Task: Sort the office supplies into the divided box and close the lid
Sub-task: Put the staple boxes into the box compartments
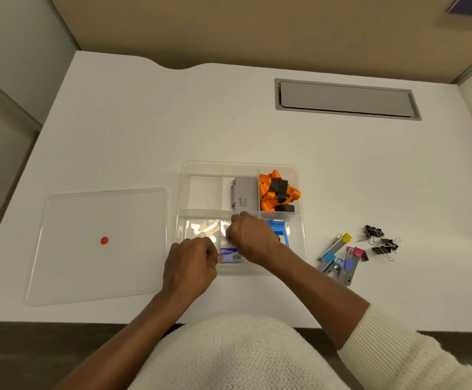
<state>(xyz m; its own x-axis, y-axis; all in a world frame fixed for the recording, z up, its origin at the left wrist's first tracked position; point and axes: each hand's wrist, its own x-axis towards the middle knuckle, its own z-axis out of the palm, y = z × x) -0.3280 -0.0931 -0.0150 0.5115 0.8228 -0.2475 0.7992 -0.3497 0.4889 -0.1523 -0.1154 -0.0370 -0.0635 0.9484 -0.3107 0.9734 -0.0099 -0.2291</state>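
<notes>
The clear divided box lies on the desk, long axis left-right. Both hands work over its near middle compartment: the left hand pinches a small item at the near wall, the right hand is curled closed just beyond it; contents unclear

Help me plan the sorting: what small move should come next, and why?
Probably let go of the small blue-labelled packet that both hands, left hand and right hand, are settling into the clear divided box, then reach for the colourful nail clippers outside it.
</notes>
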